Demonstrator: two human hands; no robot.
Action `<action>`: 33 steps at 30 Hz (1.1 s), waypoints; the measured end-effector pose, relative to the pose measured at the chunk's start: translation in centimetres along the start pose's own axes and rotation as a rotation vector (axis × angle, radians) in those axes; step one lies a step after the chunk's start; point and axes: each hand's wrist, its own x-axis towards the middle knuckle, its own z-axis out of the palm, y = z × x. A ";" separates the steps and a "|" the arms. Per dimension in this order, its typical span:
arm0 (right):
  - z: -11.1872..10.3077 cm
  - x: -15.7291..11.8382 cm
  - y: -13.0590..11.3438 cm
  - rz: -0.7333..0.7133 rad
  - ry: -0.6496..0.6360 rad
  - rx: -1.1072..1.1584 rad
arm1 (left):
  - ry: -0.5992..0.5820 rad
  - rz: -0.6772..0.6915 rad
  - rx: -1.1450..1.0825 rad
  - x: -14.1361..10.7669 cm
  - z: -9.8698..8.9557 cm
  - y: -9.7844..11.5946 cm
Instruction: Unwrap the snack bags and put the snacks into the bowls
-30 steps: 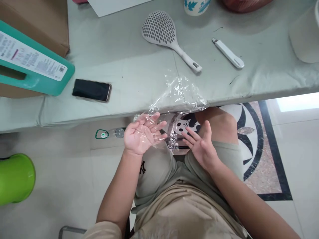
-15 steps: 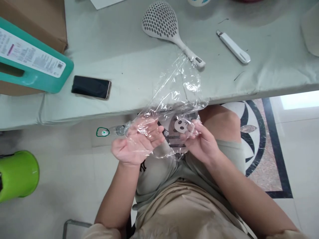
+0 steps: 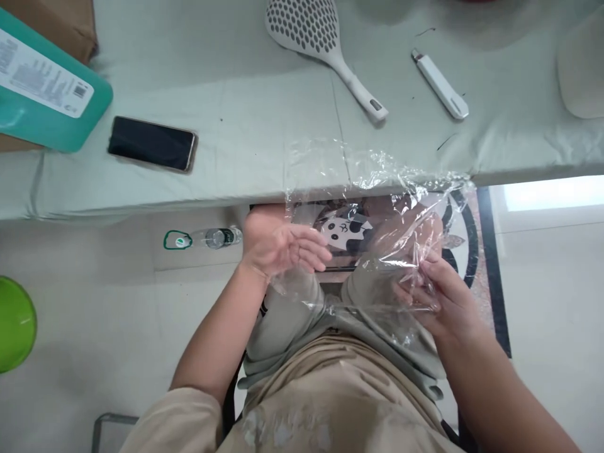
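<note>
A clear plastic bag is spread out above my lap, its far part overlapping the table edge. My right hand is closed on the bag's right side, pinching the gathered film between thumb and fingers. At the bag's left edge, my left hand has its fingers stretched out and grips nothing. Whether its fingertips are inside the bag or in front of it, I cannot tell. A panda picture shows through the film, lower down between my knees.
On the table lie a slotted skimmer, a white utility knife and a phone. A teal jug stands left by a cardboard box. Below are a bottle and a green bucket.
My right hand has moved right, drawing the bag with it and spreading it wider. My left hand, earlier covered by the film, now shows mostly outside it. The view has shifted slightly.
</note>
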 end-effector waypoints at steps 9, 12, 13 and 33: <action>-2.4 1.1 1.3 -0.097 0.305 0.027 | 0.329 0.128 0.023 -2.9 -0.5 0.4; -2.7 1.3 1.7 -0.238 0.358 -0.043 | 0.338 0.129 0.055 -3.8 -0.8 0.8; -2.8 1.3 1.7 -0.274 0.349 -0.065 | 0.348 0.123 0.063 -4.0 -0.8 0.9; -2.1 -1.0 -1.7 -0.508 0.248 -0.621 | 0.591 0.564 0.430 -5.5 1.0 1.4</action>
